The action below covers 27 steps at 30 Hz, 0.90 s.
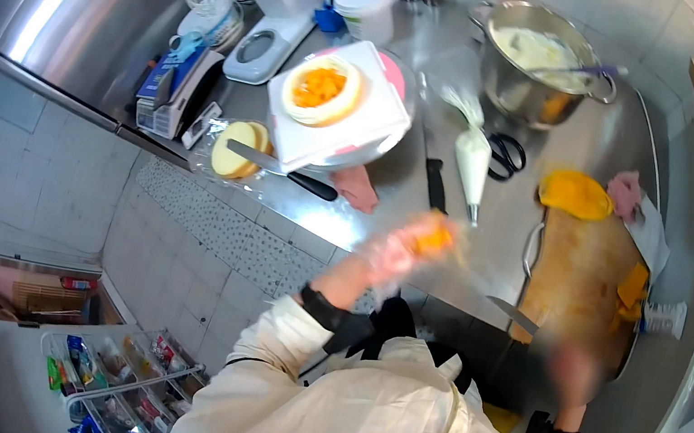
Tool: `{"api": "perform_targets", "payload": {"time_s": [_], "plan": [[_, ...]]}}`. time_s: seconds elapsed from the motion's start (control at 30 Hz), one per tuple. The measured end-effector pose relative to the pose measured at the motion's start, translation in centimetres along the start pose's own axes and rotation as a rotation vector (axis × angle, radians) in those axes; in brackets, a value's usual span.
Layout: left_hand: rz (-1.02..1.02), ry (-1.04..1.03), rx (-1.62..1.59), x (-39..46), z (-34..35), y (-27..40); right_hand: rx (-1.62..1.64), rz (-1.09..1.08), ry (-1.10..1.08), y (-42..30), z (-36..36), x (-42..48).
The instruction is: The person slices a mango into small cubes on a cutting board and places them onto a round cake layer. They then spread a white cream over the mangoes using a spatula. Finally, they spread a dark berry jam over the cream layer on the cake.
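Observation:
Diced orange fruit (434,237) lies in my gloved left hand (404,247), which is over the steel table's front edge. My right hand (572,371), blurred, is at the near end of the wooden cutting board (567,281); a knife blade (513,313) extends left from it, its handle hidden in the blur. Larger orange fruit pieces (633,284) lie on the board's right side, and a yellow-orange fruit piece (576,194) is at its far end. A small round cake (325,118) with a cream rim and orange fruit cubes (319,88) stands on a white board (370,117) on a turntable.
A filled piping bag (472,158), black scissors (505,157) and a black-handled knife (436,187) lie mid-table. Behind stands a steel pot (527,88) of white cream. A spatula (311,186) rests across round cake layers (234,153); a pink cloth (357,189) lies beside it.

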<state>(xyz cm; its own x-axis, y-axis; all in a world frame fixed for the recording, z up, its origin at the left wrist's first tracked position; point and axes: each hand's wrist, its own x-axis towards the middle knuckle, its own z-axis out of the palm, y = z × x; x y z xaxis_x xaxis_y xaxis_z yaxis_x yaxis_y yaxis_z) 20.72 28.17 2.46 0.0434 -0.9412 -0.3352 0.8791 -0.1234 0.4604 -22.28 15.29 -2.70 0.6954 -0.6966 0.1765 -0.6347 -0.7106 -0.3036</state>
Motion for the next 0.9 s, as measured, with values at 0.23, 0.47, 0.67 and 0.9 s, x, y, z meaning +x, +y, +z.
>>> {"api": "perform_targets", "payload": {"time_s": [0.23, 0.47, 0.67, 0.9], "plan": [[0.717, 0.348, 0.564, -5.4, -2.2, 24.3, 0.161, 0.037, 0.133, -5.6, 2.9, 4.2], [0.271, 0.454, 0.65, -0.6, -3.9, 31.0, 0.261, 0.224, 0.203, -6.0, 6.0, 4.8], [0.29, 0.264, 1.481, -1.9, -6.0, 33.3, 0.016, 0.282, 0.173, -8.5, 4.1, 5.8], [0.144, 0.4, 1.777, 0.4, -6.6, 33.5, -0.06, 0.23, 0.255, -13.4, 1.0, 11.7]]}}
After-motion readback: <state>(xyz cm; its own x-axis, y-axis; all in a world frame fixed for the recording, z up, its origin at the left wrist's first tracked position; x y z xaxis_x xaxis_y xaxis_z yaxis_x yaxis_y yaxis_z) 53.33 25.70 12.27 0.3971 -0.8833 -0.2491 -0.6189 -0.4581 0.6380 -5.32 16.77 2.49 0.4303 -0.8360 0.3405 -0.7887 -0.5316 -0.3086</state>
